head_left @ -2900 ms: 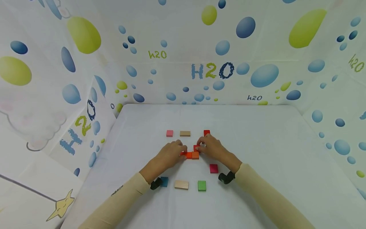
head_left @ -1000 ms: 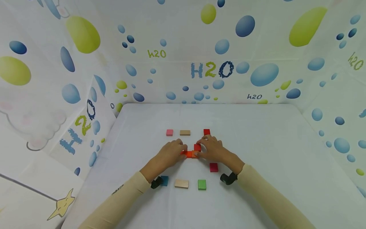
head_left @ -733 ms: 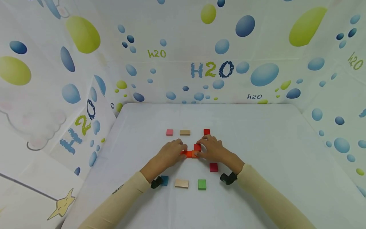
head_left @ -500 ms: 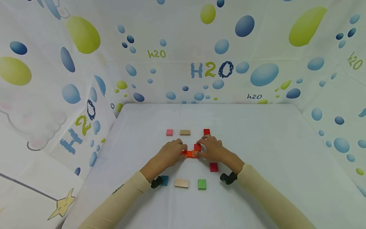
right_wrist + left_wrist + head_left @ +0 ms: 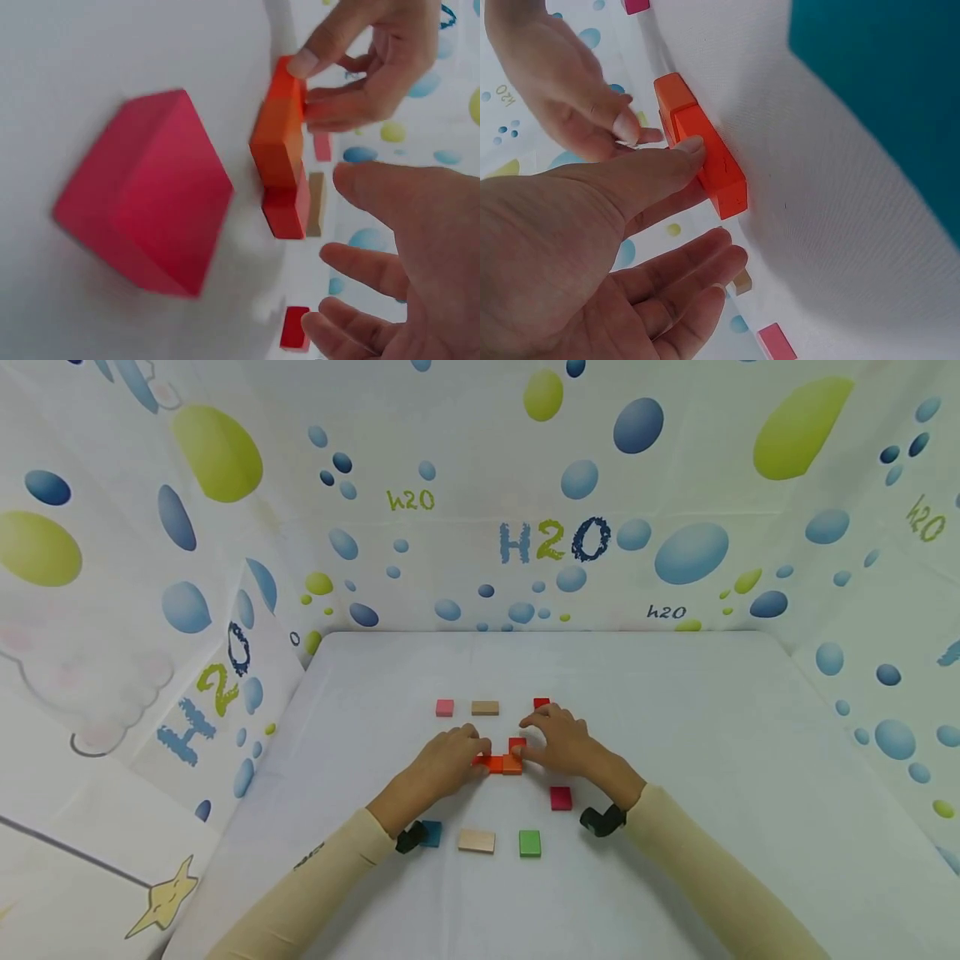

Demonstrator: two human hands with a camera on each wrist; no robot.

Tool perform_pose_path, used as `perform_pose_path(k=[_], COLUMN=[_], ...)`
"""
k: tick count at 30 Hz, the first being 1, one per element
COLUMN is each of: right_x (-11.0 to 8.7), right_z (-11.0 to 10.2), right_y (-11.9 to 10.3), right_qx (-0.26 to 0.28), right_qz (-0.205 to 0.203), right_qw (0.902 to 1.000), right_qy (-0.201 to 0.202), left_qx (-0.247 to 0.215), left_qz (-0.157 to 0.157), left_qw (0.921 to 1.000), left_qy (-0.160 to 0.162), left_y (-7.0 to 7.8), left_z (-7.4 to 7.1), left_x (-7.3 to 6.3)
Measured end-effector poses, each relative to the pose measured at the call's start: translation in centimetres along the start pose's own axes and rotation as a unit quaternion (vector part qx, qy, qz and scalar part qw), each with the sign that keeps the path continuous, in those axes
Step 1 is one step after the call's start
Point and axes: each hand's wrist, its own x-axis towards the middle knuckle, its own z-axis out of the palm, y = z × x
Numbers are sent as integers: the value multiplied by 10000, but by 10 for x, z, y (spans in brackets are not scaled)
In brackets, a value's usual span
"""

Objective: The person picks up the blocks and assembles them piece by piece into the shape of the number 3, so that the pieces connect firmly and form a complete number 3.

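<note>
My left hand (image 5: 444, 764) pinches a long orange-red block (image 5: 718, 172) between thumb and fingers, and the block lies on the white cloth. Against its right end sits an orange block (image 5: 277, 142). A small red block (image 5: 287, 212) stands at the far side of the orange one and meets it at the corner. Beside these blocks hovers my right hand (image 5: 564, 745), thumb and fingers spread apart with nothing between them, as the right wrist view shows. In the head view its thumb overlaps the red block's edge.
Behind are a pink block (image 5: 445, 707), a tan block (image 5: 485, 707) and another red block (image 5: 542, 702), partly hidden by my right hand. Nearer lie a crimson block (image 5: 561, 798), a blue block (image 5: 431, 833), a pale wooden block (image 5: 477, 841) and a green block (image 5: 529, 843).
My right hand held the small red block earliest, then touched the orange block too; now it has let go and drawn slightly up and away. My left hand keeps its hold.
</note>
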Motion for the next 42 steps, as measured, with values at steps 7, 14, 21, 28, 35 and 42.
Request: perform_pose_path(k=[7, 14, 21, 28, 35, 42], right_x=[21, 40, 49, 53, 53, 57], right_z=[-15, -20, -16, -11, -7, -4], right_y=[26, 45, 48, 49, 51, 48], right_qx=[216, 482, 506, 624, 731, 748], right_qz=[410, 933, 975, 1083, 1101, 1096], right_qw=[9970, 9927, 9925, 9907, 9899, 9904], right_qy=[625, 599, 542, 530, 513, 381], left_qx=[13, -33, 9, -6, 16, -50], left_qz=[-6, -3, 2, 23, -13, 4], left_qw=[10000, 10000, 10000, 10000, 10000, 10000], left_qy=[-22, -12, -41, -11, -31, -18], left_y=[-3, -6, -7, -8, -9, -9], left_z=[3, 5, 8, 6, 6, 5], left_x=[1, 1, 2, 2, 3, 2])
